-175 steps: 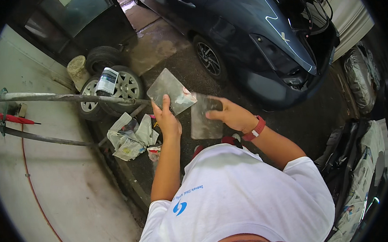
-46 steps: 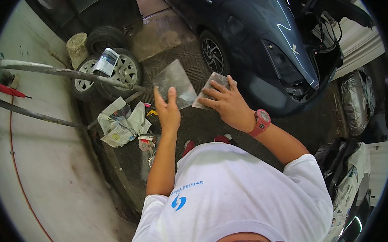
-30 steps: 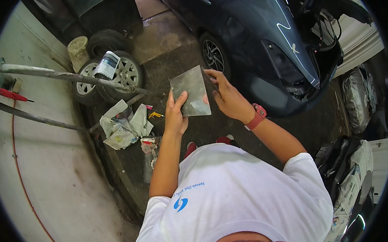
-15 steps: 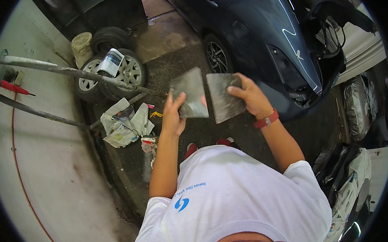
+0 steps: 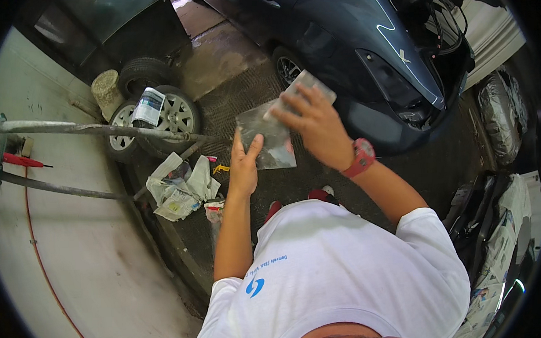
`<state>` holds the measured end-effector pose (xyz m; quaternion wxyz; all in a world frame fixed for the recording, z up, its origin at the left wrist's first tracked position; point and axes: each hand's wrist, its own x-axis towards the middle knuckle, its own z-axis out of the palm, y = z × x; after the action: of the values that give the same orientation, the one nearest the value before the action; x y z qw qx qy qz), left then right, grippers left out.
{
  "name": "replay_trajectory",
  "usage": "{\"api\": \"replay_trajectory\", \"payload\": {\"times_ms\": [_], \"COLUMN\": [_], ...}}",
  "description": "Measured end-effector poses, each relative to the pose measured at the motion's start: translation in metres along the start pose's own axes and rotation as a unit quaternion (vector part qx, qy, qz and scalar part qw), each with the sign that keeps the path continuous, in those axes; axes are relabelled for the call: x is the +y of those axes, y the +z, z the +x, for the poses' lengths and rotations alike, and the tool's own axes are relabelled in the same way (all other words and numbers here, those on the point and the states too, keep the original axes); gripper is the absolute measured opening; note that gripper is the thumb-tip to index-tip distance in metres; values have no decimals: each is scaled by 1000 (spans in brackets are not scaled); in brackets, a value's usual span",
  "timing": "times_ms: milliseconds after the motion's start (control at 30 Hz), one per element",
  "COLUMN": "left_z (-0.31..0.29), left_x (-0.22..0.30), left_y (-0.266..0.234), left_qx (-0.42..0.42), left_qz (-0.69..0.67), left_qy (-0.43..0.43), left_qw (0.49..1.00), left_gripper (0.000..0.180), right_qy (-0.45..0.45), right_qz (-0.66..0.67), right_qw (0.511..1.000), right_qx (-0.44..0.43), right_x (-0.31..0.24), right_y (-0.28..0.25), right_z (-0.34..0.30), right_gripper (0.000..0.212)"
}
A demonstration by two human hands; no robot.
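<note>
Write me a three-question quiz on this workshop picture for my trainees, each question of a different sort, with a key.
1. True or false: the left hand holds a grey plate and the right hand holds a second plate.

2. Multiple choice: on which arm is the red watch worn?
A. Left
B. Right
C. Neither

3. Short answer: what lies on the loose silver wheels, to the left of the dark car?

Key
1. True: there is one in each hand.
2. B: it sits on the right wrist.
3. A printed sheet.
</note>
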<state>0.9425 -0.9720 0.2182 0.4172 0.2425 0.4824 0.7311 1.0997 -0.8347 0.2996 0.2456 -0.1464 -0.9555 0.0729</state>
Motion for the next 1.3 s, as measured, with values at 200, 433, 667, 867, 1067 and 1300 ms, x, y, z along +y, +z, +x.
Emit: {"api": "replay_trajectory", "payload": {"times_ms": [200,433,667,867,1067,1300], "left_z": [7,8,-10,-9,-6,-32], "left_x": [-34,-8,-17,-6,-27,-55], "left_y": [-27,-16,-9,14,58,133], "left_qx": [223,167,74,177,215,5], "left_qz": [23,-139,-132,-149,-21,129], "left_qy": [129,23,-65,29,112,13], "left_qw": [966,976,986,972,970,991], "left_gripper": [56,61,57,54,58,55], "right_qy": [-58,-71,140,193,238,63], "right_qz": [-31,127,231,657,548,55], "right_qw": [992,985,957,725,767,996], "right_qx": [-110,-89,-105,-79,-234,33], "right_x": [-14,-47,-5,5,48,74], "right_y": [20,9,15,21,4,-57], "right_z": [-38,-29,-29,-49,-104,-138], "right_gripper": [54,60,60,51,48,55]}}
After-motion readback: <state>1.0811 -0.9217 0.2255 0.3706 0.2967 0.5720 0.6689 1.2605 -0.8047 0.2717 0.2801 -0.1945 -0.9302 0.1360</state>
